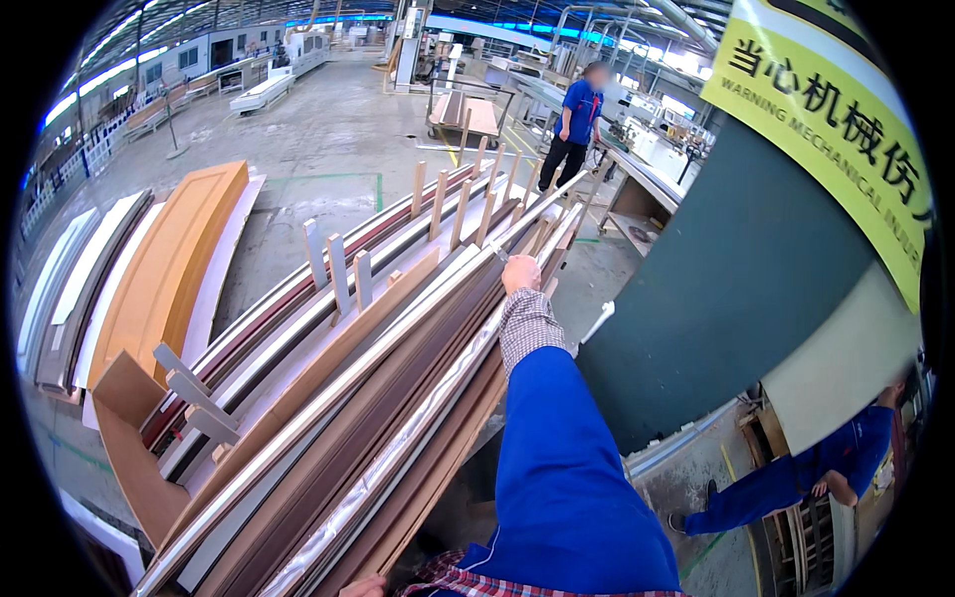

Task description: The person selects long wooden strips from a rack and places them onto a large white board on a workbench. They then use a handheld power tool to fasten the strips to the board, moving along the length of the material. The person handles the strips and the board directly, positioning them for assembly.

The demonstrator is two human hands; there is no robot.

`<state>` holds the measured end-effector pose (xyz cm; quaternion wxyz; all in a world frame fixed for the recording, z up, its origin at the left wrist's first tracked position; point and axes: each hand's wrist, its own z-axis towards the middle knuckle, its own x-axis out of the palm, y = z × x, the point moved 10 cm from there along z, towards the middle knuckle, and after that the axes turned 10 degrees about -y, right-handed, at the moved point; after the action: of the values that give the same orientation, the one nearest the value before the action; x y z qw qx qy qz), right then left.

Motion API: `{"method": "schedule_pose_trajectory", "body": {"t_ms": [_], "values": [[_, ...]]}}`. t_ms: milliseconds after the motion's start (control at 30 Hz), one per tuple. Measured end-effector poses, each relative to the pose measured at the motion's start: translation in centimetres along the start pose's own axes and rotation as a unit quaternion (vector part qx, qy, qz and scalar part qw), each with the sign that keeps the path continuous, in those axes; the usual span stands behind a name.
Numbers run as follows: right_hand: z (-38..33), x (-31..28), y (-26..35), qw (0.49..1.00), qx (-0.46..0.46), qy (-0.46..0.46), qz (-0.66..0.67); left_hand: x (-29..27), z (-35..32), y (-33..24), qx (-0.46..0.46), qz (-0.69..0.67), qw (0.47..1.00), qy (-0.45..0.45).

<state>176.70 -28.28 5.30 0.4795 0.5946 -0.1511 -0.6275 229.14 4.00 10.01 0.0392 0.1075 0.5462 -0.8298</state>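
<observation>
Factory hall, concrete floor [328, 129]; rack of long wooden strips [328, 438] running diagonally through the centre. Right hand [519, 274] outstretched, fingers closed around the top edge of one pale strip [398, 368]. Left hand [363, 587] barely visible at the lower edge; finger state cannot be told.

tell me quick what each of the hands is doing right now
Left hand: only a sliver shows at the lower edge; state cannot be told.
Right hand: closed on a long pale trim strip in the stack.

long brown trim strips [398, 398] | stacked slanted on rack | apparently plastic-wrapped
</observation>
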Motion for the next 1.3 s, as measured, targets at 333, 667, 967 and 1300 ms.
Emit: {"method": "schedule_pose_trajectory", "body": {"t_ms": [333,667,967,1300], "values": [[0.7,1.8,-0.4,0.985,-0.008,0.063,-0.158,0.7,1.8,1.2,-0.070,0.065,0.994,-0.055],[0.9,4.6,-1.1,0.946,-0.191,0.140,-0.221,0.8,2.1,1.1,-0.068,0.033,0.996,-0.051],[-1.9,4.2,-2.2,0.963,-0.165,0.128,-0.172,0.6,1.7,0.6,-0.045,0.039,0.997,-0.048],[-8.8,-0.3,0.0,0.966,-0.172,0.145,-0.125,-2.2,-1.0,-0.4,-0.042,0.038,0.998,0.019]]}}
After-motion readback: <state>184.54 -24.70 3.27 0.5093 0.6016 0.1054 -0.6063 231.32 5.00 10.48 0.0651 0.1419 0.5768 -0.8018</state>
